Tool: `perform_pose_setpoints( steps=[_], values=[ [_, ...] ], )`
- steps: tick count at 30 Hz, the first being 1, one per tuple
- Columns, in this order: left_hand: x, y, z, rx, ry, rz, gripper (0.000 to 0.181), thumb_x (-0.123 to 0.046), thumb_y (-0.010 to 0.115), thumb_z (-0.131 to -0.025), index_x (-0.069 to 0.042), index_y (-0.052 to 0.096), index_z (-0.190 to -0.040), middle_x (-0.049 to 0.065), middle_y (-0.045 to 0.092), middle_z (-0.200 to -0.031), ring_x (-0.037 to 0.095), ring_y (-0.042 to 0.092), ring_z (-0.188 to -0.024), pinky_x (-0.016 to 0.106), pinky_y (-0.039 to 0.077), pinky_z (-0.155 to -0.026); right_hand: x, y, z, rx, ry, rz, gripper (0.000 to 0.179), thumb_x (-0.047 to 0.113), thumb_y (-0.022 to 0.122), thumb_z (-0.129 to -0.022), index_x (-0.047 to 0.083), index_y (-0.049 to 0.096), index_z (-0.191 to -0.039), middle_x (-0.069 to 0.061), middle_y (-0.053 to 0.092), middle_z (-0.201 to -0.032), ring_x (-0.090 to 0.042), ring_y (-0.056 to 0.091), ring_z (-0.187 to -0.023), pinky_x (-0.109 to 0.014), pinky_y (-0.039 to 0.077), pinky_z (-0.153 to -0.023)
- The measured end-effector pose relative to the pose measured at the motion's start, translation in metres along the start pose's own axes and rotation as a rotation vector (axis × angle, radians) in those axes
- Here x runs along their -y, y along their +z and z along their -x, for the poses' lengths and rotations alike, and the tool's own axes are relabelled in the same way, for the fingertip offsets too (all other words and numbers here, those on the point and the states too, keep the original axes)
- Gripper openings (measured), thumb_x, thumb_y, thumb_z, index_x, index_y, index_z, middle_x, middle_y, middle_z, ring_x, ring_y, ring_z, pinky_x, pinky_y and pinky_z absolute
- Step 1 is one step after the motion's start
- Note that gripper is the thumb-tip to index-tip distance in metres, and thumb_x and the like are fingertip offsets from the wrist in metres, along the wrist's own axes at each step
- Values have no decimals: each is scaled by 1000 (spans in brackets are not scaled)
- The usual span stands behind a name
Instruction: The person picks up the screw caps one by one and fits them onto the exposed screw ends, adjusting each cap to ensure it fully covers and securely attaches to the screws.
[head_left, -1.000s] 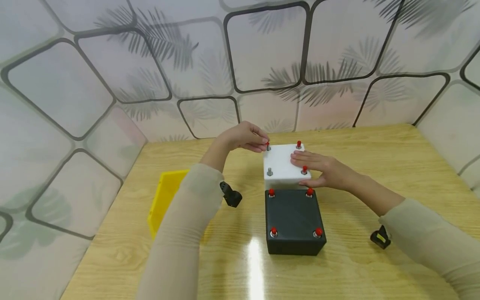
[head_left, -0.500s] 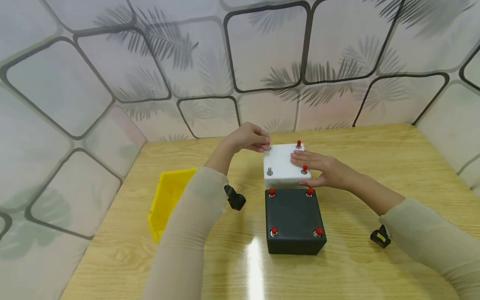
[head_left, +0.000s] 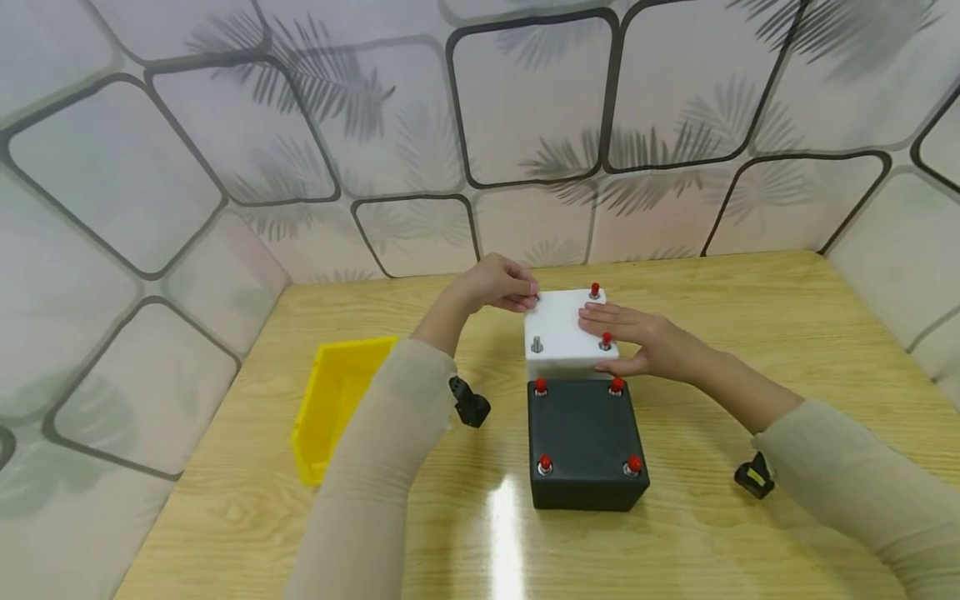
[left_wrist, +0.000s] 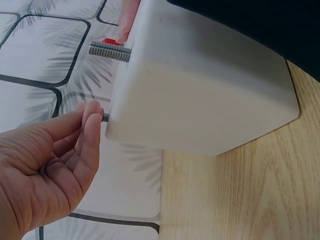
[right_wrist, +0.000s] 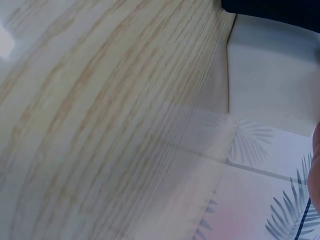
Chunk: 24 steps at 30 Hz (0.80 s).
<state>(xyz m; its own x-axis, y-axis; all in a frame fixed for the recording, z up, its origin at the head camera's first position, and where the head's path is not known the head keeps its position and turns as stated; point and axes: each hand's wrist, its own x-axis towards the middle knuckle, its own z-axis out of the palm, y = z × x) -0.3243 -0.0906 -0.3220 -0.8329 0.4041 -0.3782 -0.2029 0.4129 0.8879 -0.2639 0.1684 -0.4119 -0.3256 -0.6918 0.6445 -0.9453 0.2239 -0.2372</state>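
A white box [head_left: 564, 321] stands on the table with a threaded bolt at each top corner. My left hand [head_left: 497, 283] pinches a small red cap [left_wrist: 102, 113] on the far-left bolt; the fingers cover most of it. The near-left bolt [left_wrist: 110, 51] is bare, its thread showing. Red caps sit on the two right bolts, one of them the far-right red cap [head_left: 595, 290]. My right hand [head_left: 647, 337] rests with straight fingers on the box's top, its thumb along the near side. Only a sliver of that hand shows in the right wrist view.
Close in front of the white box stands a black box [head_left: 585, 442] with red caps on its corner bolts. A yellow bin [head_left: 318, 408] lies to the left, partly behind the left sleeve. A patterned wall [head_left: 540, 108] rises behind the table.
The red cap, visible between my left fingertips a second ago, is now hidden by them in the head view. The left forearm has shifted slightly right; my right hand stays on the white box.
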Motion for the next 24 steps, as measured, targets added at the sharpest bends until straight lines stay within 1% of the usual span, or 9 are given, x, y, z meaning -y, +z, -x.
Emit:
perform_pose_setpoints(
  steps=[4, 9, 11, 13, 16, 19, 21, 22, 24],
  values=[
    [3, 1, 2, 6, 0, 6, 22, -5, 60, -92, 8, 63, -109, 9, 66, -80, 13, 65, -67, 33, 56, -79, 1, 0, 1, 4, -6, -3, 56, 39, 64, -87, -1, 59, -126, -19, 56, -130, -17, 44, -131, -16, 29, -108],
    [3, 2, 3, 25, 8, -5, 18, -7, 58, -93, 6, 64, -104, 9, 66, -80, 14, 66, -68, 28, 57, -71, 2, 0, 1, 0, -7, 6, 56, 40, 63, -88, -1, 59, -126, -20, 56, -130, -17, 44, -131, -16, 29, -108],
    [2, 4, 5, 28, 13, -22, 18, -8, 58, -94, 6, 64, -104, 9, 66, -80, 14, 66, -68, 29, 57, -71, 3, -1, 2, -4, -10, 8, 57, 41, 62, -88, 0, 59, -126, -20, 56, -129, -18, 45, -131, -17, 29, -109],
    [1, 5, 8, 34, 11, -29, 19, -9, 56, -95, 6, 63, -104, 9, 66, -80, 14, 66, -68, 31, 57, -76, 4, -2, 2, -6, -15, 6, 57, 42, 61, -88, 0, 59, -126, -20, 57, -129, -19, 45, -131, -17, 29, -109],
    [2, 6, 10, 41, -9, -5, 19, -9, 56, -95, 6, 62, -106, 11, 66, -83, 15, 66, -69, 36, 55, -84, 5, -3, 3, -3, -22, 3, 57, 42, 61, -88, -1, 59, -126, -19, 57, -130, -19, 45, -130, -17, 29, -109],
    [5, 5, 12, 46, -25, 20, 21, -9, 57, -94, 6, 63, -107, 12, 66, -85, 15, 67, -71, 35, 55, -84, 6, -4, 5, 5, -28, 3, 57, 42, 61, -88, -1, 59, -126, -19, 56, -130, -19, 45, -131, -17, 28, -109],
    [7, 5, 15, 43, -29, 23, 22, -10, 58, -94, 6, 63, -109, 12, 67, -86, 18, 68, -75, 32, 56, -79, 7, -4, 6, 8, -36, 1, 57, 41, 62, -88, -1, 58, -126, -19, 56, -130, -19, 45, -131, -17, 28, -109],
    [7, 4, 16, 39, -29, 16, 23, -10, 58, -94, 5, 63, -110, 12, 67, -87, 18, 68, -76, 31, 57, -77, 8, -4, 7, 9, -37, 1, 57, 41, 63, -88, -1, 58, -126, -19, 56, -130, -19, 45, -131, -17, 28, -109],
    [8, 4, 20, 32, -28, 4, 24, -10, 59, -93, 5, 62, -113, 12, 67, -87, 21, 68, -81, 31, 56, -78, 8, -4, 8, 6, -43, 1, 57, 40, 64, -87, -1, 58, -126, -20, 56, -130, -20, 45, -131, -17, 28, -109]
  ],
)
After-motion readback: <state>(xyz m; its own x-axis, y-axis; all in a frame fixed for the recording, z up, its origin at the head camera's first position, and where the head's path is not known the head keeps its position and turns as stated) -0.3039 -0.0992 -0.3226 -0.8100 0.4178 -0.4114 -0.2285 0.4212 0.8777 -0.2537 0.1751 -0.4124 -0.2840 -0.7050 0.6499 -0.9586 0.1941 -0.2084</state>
